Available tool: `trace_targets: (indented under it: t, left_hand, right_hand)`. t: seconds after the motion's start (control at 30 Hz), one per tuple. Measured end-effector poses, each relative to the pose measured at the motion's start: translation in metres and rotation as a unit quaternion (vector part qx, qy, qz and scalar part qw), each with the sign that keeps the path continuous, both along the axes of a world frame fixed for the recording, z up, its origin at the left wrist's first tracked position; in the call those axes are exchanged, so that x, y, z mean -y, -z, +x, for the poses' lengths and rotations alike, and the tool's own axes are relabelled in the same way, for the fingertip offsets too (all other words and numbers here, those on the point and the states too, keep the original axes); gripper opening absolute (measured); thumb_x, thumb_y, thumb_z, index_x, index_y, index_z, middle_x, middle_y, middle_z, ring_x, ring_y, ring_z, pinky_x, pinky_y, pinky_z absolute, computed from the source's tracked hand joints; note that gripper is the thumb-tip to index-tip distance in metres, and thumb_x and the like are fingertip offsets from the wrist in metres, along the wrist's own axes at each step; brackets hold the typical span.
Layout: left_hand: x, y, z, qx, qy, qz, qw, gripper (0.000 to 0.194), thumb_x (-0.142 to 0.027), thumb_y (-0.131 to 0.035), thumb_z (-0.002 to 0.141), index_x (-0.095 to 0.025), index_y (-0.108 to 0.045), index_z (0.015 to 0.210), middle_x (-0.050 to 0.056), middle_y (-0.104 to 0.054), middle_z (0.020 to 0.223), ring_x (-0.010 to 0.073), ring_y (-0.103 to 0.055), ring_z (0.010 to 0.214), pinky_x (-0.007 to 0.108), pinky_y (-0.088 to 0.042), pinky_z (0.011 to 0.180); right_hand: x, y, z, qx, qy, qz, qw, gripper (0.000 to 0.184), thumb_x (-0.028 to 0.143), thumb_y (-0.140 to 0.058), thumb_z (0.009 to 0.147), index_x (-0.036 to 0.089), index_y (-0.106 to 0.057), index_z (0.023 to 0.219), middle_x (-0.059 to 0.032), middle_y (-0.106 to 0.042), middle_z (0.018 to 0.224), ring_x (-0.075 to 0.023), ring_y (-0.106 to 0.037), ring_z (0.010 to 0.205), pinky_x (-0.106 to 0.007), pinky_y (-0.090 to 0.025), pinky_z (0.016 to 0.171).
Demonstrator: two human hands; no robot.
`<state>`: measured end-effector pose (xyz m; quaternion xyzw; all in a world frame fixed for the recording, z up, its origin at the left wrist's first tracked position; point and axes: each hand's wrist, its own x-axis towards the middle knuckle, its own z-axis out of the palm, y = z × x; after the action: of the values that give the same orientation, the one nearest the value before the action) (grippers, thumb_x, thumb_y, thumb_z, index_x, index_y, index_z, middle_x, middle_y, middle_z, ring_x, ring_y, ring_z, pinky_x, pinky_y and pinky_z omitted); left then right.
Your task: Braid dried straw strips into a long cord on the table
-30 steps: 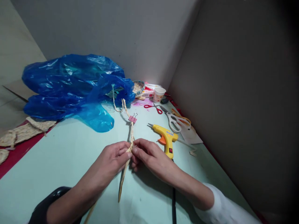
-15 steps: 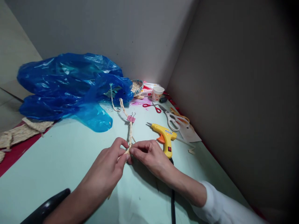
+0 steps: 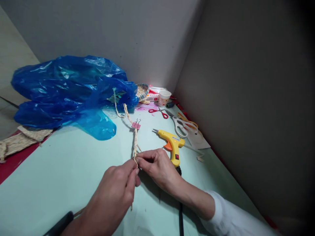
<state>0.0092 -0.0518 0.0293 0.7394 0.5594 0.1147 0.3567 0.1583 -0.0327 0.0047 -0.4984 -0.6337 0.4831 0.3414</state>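
A pale straw-like braid [image 3: 135, 141] runs toward me along the table, gripped near its far part by a pink binder clip [image 3: 136, 125]. At its near end my left hand [image 3: 115, 186] pinches a strand between thumb and fingers, and a loose tail hangs below that hand. My right hand [image 3: 157, 165] pinches the braid just beside the left fingertips. A short strand end sticks out above the right fingers. To the right of that hand lies a yellow glue gun [image 3: 173, 144] with an orange trigger.
A blue plastic bag [image 3: 71, 88] fills the back left. Red-handled scissors [image 3: 159, 113], white-handled scissors [image 3: 180, 126] and a paper cup [image 3: 164, 97] sit toward the back right. A woven basket [image 3: 142, 91] stands behind. Braided strips [image 3: 22, 142] lie at left.
My left hand has turned and moved slightly down and right, its fingers now closed on a strand that curves from the braid. The right hand keeps its pinch. The view shifts slightly.
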Motion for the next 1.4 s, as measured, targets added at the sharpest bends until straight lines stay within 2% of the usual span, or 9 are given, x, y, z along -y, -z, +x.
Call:
trace_targets:
  t: [0.3,0.43,0.57,0.63,0.77,0.9,1.03,1.27,1.4]
  left_hand:
    - [0.010,0.010,0.002,-0.123,0.122,0.157,0.972,0.037,-0.024,-0.029,0.092,-0.020,-0.065,0.083,0.010,-0.070,0.078,0.0271,-0.066,0.070,0.036,-0.041,0.061]
    - [-0.006,-0.003,-0.010,-0.024,-0.025,0.182,0.983,0.036,-0.040,-0.040,0.090,-0.021,-0.057,0.066,0.005,-0.063,0.070,0.0208,-0.060,0.067,0.033,-0.040,0.064]
    - [-0.028,0.001,-0.016,0.190,-0.060,-0.014,0.980,0.021,-0.040,-0.049,0.086,-0.021,-0.057,0.089,0.001,-0.062,0.077,0.0165,-0.058,0.070,0.027,-0.042,0.065]
    - [-0.032,0.006,-0.013,0.302,-0.062,-0.162,0.938,0.022,-0.042,-0.053,0.083,-0.020,-0.054,0.090,-0.004,-0.053,0.065,0.0107,-0.049,0.053,0.022,-0.036,0.050]
    - [-0.031,0.011,-0.005,0.367,-0.138,-0.226,0.892,0.022,-0.039,-0.063,0.077,-0.018,-0.055,0.079,-0.007,-0.043,0.056,0.0055,-0.032,0.043,0.017,-0.020,0.040]
    - [-0.032,0.013,-0.008,0.364,-0.069,-0.177,0.912,0.017,-0.033,-0.060,0.080,-0.016,-0.064,0.080,-0.002,-0.053,0.062,0.0106,-0.049,0.061,0.019,-0.037,0.054]
    - [-0.034,0.019,-0.016,0.317,-0.043,-0.139,0.937,0.019,-0.032,-0.058,0.081,-0.016,-0.067,0.080,-0.003,-0.053,0.059,0.0138,-0.052,0.066,0.024,-0.040,0.065]
    - [-0.030,0.014,-0.012,0.273,-0.058,-0.120,0.953,0.025,-0.028,-0.048,0.083,-0.016,-0.055,0.062,0.000,-0.057,0.061,0.0126,-0.050,0.062,0.025,-0.037,0.063]
    - [-0.028,0.013,-0.009,0.275,-0.105,-0.168,0.941,0.020,-0.030,-0.052,0.081,-0.016,-0.055,0.067,-0.008,-0.038,0.047,0.0080,-0.031,0.045,0.022,-0.022,0.047]
  right_hand:
    - [-0.001,-0.009,-0.003,-0.198,0.002,-0.139,0.970,0.023,0.030,-0.061,0.080,0.011,-0.070,0.071,-0.0039,-0.063,0.069,-0.0116,-0.051,0.063,-0.023,-0.040,0.062]
    - [-0.001,-0.005,-0.002,-0.195,0.012,-0.123,0.973,0.021,0.030,-0.064,0.079,0.012,-0.071,0.070,-0.0009,-0.061,0.064,-0.0094,-0.046,0.059,-0.022,-0.036,0.060]
    - [0.001,-0.003,-0.004,-0.238,-0.023,-0.126,0.963,0.029,0.039,-0.062,0.081,0.013,-0.071,0.073,-0.0010,-0.059,0.062,-0.0106,-0.047,0.058,-0.023,-0.038,0.065]
    - [0.001,-0.005,-0.004,-0.261,-0.036,-0.142,0.954,0.032,0.043,-0.062,0.081,0.013,-0.069,0.074,-0.0005,-0.057,0.060,-0.0099,-0.044,0.055,-0.023,-0.037,0.061]
    - [0.000,-0.009,-0.001,-0.172,-0.039,-0.145,0.973,0.026,0.036,-0.059,0.083,0.013,-0.063,0.072,0.0062,-0.040,0.051,-0.0066,-0.026,0.047,-0.021,-0.021,0.047]
    - [0.002,-0.016,0.005,0.049,-0.043,0.015,0.998,0.024,0.025,-0.050,0.089,0.015,-0.063,0.071,0.0047,-0.044,0.055,-0.0073,-0.034,0.052,-0.022,-0.023,0.051]
    - [0.008,-0.022,0.005,0.228,-0.006,0.127,0.965,0.030,0.023,-0.049,0.088,0.015,-0.053,0.060,0.0047,-0.041,0.050,-0.0065,-0.030,0.049,-0.025,-0.020,0.053]
    - [0.019,-0.017,-0.001,0.258,-0.002,0.154,0.954,0.030,0.028,-0.045,0.090,0.017,-0.052,0.064,0.0028,-0.048,0.053,-0.0072,-0.034,0.048,-0.026,-0.019,0.051]
    - [0.026,-0.016,-0.005,0.234,-0.018,0.175,0.956,0.022,0.024,-0.043,0.091,0.018,-0.057,0.075,0.0003,-0.058,0.063,-0.0087,-0.043,0.051,-0.026,-0.025,0.052]
